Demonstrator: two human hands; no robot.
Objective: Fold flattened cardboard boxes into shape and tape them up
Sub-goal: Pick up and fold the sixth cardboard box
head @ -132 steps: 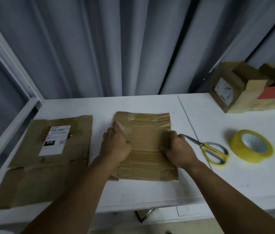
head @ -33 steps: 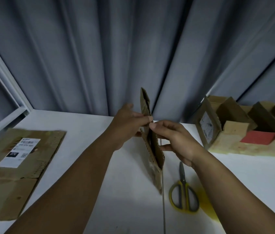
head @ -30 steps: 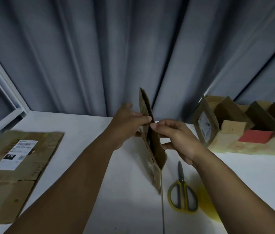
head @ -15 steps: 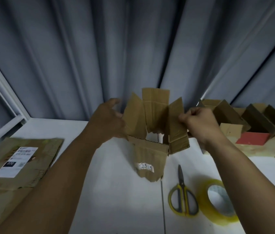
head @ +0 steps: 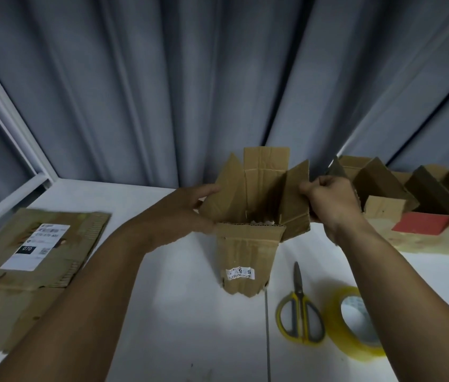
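White table (head: 190, 312), flattened cardboard (head: 11, 307) label (head: 34, 245) "070"

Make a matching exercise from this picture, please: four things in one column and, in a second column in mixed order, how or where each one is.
Things:
1. scissors
2. tape roll
3. flattened cardboard
4. opened box

States:
a. gripped by the left hand and the right hand, flaps up
b. lying flat at the far left, white label on top
c. yellow, lying at the near right
d. blades shut, pointing away from the person

Pairs: 1-d; 2-c; 3-b; 4-a
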